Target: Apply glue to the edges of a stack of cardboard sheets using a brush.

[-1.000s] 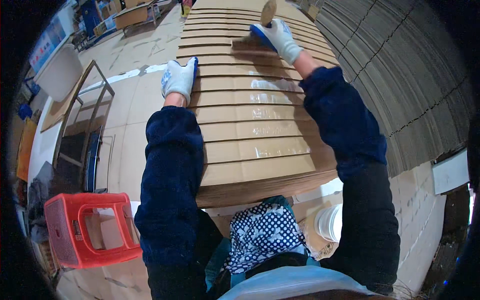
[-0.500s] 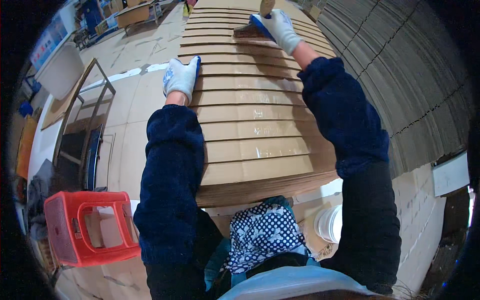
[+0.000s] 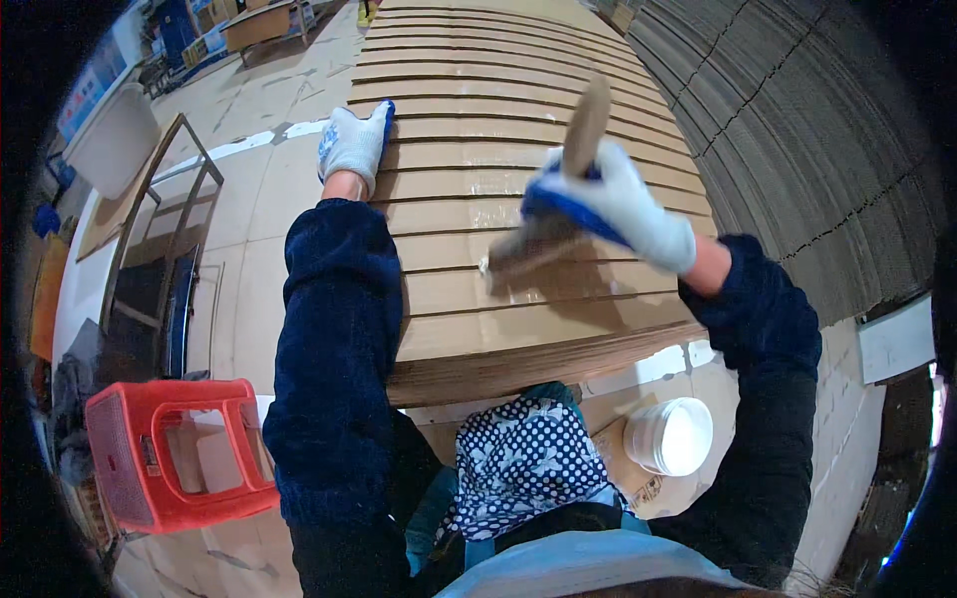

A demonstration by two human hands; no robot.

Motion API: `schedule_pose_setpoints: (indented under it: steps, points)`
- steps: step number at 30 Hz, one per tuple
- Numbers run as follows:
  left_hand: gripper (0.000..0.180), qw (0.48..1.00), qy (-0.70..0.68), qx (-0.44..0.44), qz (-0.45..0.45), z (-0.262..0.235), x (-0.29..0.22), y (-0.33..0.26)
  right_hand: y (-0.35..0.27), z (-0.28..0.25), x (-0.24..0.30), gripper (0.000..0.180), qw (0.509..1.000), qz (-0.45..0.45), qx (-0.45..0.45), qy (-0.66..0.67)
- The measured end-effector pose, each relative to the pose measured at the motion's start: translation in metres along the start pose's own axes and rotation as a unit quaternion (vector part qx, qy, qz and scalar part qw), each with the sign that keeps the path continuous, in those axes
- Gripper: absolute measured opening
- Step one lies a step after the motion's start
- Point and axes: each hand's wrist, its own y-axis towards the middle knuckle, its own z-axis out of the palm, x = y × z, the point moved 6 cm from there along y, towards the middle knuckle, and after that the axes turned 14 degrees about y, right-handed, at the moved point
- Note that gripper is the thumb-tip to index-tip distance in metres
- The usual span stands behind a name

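Note:
A stack of overlapping brown cardboard sheets (image 3: 449, 334) lies in front of me, its layered edges forming steps with wet, shiny patches down the middle. My right hand (image 3: 613, 204), in a white and blue glove, grips a wide brush (image 3: 588, 125) by its handle. Motion blurs the brush; its lower end hangs over the near sheets with a whitish tip, and whether it touches them I cannot tell. At the stack's left edge rests my left hand (image 3: 354, 145), gloved alike, thumb spread from the fingers, which are partly hidden.
A white bucket (image 3: 673, 437) stands on the floor at the near right. On the left are a red plastic stool (image 3: 174, 453) and a metal-framed table (image 3: 164, 204) bearing a whitish tub (image 3: 112, 140). A tall stack of grey-brown sheets (image 3: 797, 130) borders the right side.
My right hand has swept the brush from the far part of the stack toward me, over the near sheets. My left hand has stayed at the left edge, shifting slightly.

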Motion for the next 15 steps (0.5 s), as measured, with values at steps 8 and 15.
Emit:
schedule_pose_setpoints:
  steps: [8, 15]
  points:
    - [0.067, 1.000, -0.001, -0.011, 0.015, -0.007, -0.023, -0.010, 0.163, -0.086, -0.090, 0.029, 0.929, -0.033, -0.216, -0.299]
    - [0.065, 1.000, 0.015, -0.017, 0.005, -0.011, -0.009, -0.008, 0.103, -0.041, -0.072, 0.029, 0.955, -0.060, -0.150, -0.248]
